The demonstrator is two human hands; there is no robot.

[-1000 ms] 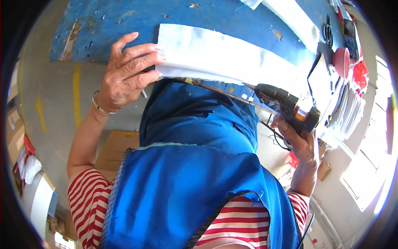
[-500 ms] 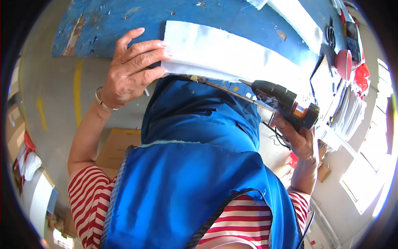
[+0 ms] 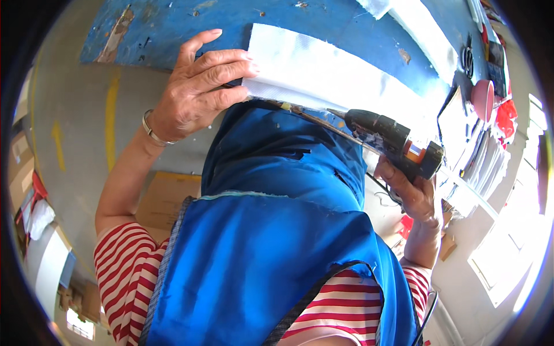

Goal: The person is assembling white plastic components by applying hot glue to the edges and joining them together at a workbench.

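- Wearing a blue apron (image 3: 271, 242) over a red-and-white striped top (image 3: 124, 265), the person stands close against the near edge of the blue bench (image 3: 346, 29); the apron bib hides much of that edge.
- The right hand (image 3: 412, 193) is wrapped around the grip of a dark glue gun (image 3: 392, 141), fingers curled tight on the handle; whether a finger rests on the trigger cannot be told. The gun lies nearly level, its nozzle pointing left along the near edge of the white fabric strip (image 3: 340, 78).
- The left hand (image 3: 199, 95), a bracelet (image 3: 151, 130) at its wrist, lies on the left end of the strip: fingers side by side and pressing down on its corner, thumb lifted clear toward the far side.
- The strip is white and woven, slightly frayed at the ends, and seems doubled over along its near edge, running from the left hand toward the bench's right end.
- Judged from this, gluing is underway: the nozzle sits partway along the seam, but no glue line is visible, so how much is bonded cannot be told.
- Farther off, a second white strip (image 3: 421, 40) lies near the far right corner, beside a pink cup (image 3: 482, 98) and stacked white sheets (image 3: 479, 167).
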